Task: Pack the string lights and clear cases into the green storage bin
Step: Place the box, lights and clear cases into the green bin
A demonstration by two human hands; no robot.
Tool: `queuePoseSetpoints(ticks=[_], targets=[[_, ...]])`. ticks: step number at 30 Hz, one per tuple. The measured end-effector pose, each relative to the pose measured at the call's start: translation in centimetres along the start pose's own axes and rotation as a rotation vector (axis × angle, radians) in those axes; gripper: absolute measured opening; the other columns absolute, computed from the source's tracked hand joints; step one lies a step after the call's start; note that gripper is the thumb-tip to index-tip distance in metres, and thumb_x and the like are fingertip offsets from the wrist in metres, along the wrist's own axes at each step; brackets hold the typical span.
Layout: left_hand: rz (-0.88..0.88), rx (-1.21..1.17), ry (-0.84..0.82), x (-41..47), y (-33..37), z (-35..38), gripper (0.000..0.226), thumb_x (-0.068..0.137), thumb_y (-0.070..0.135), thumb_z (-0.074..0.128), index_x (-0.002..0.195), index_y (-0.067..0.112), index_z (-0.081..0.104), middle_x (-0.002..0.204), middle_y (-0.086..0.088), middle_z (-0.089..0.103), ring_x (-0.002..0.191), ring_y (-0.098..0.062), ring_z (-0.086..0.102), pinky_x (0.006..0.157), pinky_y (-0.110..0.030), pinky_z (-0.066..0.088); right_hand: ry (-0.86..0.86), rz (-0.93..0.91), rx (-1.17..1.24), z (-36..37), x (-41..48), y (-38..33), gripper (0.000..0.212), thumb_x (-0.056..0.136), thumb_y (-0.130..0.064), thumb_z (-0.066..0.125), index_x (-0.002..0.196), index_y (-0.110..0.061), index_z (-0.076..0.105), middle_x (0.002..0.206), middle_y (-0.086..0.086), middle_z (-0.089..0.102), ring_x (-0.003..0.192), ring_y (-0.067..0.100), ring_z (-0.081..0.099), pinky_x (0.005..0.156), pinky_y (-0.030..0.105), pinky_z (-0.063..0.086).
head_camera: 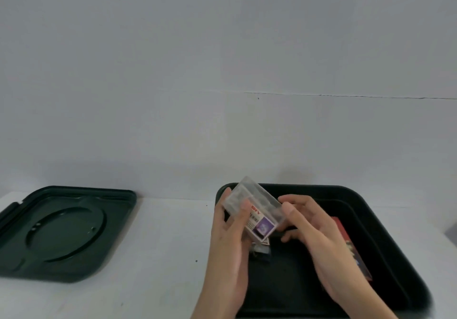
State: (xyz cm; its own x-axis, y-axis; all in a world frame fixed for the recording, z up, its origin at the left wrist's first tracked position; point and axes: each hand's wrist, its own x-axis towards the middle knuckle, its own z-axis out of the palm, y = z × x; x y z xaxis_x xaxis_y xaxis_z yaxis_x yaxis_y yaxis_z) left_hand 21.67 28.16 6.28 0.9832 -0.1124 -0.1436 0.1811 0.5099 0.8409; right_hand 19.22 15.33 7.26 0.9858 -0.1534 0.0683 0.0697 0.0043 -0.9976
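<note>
Both my hands hold a clear plastic case (257, 204) with a purple-and-white label over the left rim of the dark green storage bin (371, 209). My left hand (230, 239) grips its left end, thumb across the front. My right hand (316, 234) holds its right end, thumb on top and fingers curled below. A red packet (351, 242) lies inside the bin along its right side. A small dark item (261, 252) lies in the bin under the case; I cannot tell what it is.
The bin's dark green lid (64, 232) lies upside down on the white table (160, 256) at the left. A plain grey wall stands behind the table.
</note>
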Motion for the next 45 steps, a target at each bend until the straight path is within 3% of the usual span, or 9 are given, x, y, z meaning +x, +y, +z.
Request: queuePoseSetpoints(ticks=[2,7,11,15,20,24,34,39,45], targets=[[-0.027,0.004,-0.012,0.1,-0.2,-0.3,0.064,0.074,0.035,0.073,0.132,0.021,0.048,0.112,-0.014,0.067,0.102,-0.032,0.065,0.088,-0.046,0.052,0.004,-0.040,-0.053,-0.6,0.3,-0.1,0.017,0.082,-0.023,0.065,0.099,-0.021,0.066,0.078,0.009,0.070,0.067,0.017,0.065,0.061,0.023,0.053],[-0.044,0.031,-0.061,0.4,-0.7,-0.9,0.062,0.079,0.036,0.065,0.136,0.020,0.044,0.116,-0.016,0.065,0.109,-0.035,0.061,0.098,-0.053,0.045,-0.004,-0.083,-0.126,-1.0,0.6,0.3,0.034,0.088,0.000,0.056,0.108,-0.027,0.060,0.076,0.011,0.070,0.065,0.019,0.066,0.061,0.024,0.054],[-0.045,0.024,-0.050,0.7,-1.0,-1.0,0.071,0.079,0.033,0.070,0.142,0.026,0.036,0.121,-0.009,0.064,0.109,-0.027,0.063,0.098,-0.051,0.046,0.079,-0.232,-0.491,-0.6,0.5,1.1,0.034,0.084,-0.015,0.065,0.102,-0.042,0.060,0.078,-0.009,0.066,0.078,0.005,0.063,0.065,0.015,0.052],[-0.058,0.037,-0.053,0.8,-1.1,-1.1,0.087,0.066,0.043,0.077,0.141,0.030,0.036,0.124,-0.010,0.062,0.108,-0.026,0.063,0.094,-0.049,0.049,0.121,-0.329,-0.722,-0.6,0.3,1.5,0.034,0.073,-0.027,0.075,0.105,-0.034,0.065,0.086,-0.019,0.060,0.085,0.002,0.057,0.068,0.008,0.047],[-0.063,0.014,-0.094,0.5,-1.1,-0.7,0.076,0.071,0.029,0.063,0.141,0.035,0.033,0.120,-0.005,0.066,0.104,-0.022,0.066,0.095,-0.047,0.048,0.044,-0.143,-0.438,-0.5,0.3,1.2,0.041,0.078,-0.013,0.070,0.109,-0.038,0.059,0.088,-0.012,0.069,0.088,-0.004,0.064,0.068,0.009,0.051],[-0.074,0.010,-0.130,0.2,-0.8,-0.7,0.074,0.073,0.030,0.062,0.141,0.036,0.034,0.117,-0.003,0.067,0.103,-0.020,0.066,0.094,-0.045,0.049,-0.078,0.112,-0.086,-0.9,0.4,0.5,0.046,0.072,-0.023,0.068,0.117,-0.026,0.060,0.091,-0.001,0.075,0.088,0.014,0.070,0.083,0.033,0.055],[-0.095,0.000,-0.114,0.5,-1.0,-0.8,0.070,0.078,0.029,0.069,0.141,0.025,0.038,0.118,-0.003,0.067,0.107,-0.021,0.065,0.098,-0.045,0.046,0.205,-0.255,-0.223,-0.8,-0.2,0.7,0.025,0.079,-0.003,0.066,0.094,-0.022,0.071,0.084,-0.012,0.073,0.077,0.003,0.068,0.065,0.007,0.050],[-0.084,0.017,-0.105,0.6,-1.3,-1.0,0.075,0.073,0.032,0.065,0.141,0.021,0.037,0.119,-0.009,0.066,0.107,-0.025,0.064,0.098,-0.050,0.045,0.220,-0.623,-0.658,-0.2,-0.3,1.2,0.023,0.074,-0.007,0.068,0.094,-0.015,0.071,0.090,-0.015,0.068,0.094,-0.007,0.061,0.078,0.000,0.043],[-0.044,0.022,-0.049,0.7,-1.1,-0.8,0.072,0.074,0.026,0.063,0.141,0.030,0.036,0.118,-0.008,0.065,0.101,-0.023,0.067,0.093,-0.048,0.050,0.154,-0.718,-0.867,-0.4,-0.2,2.5,0.018,0.086,-0.017,0.066,0.099,-0.007,0.072,0.098,-0.001,0.067,0.093,0.000,0.057,0.085,0.008,0.046]])
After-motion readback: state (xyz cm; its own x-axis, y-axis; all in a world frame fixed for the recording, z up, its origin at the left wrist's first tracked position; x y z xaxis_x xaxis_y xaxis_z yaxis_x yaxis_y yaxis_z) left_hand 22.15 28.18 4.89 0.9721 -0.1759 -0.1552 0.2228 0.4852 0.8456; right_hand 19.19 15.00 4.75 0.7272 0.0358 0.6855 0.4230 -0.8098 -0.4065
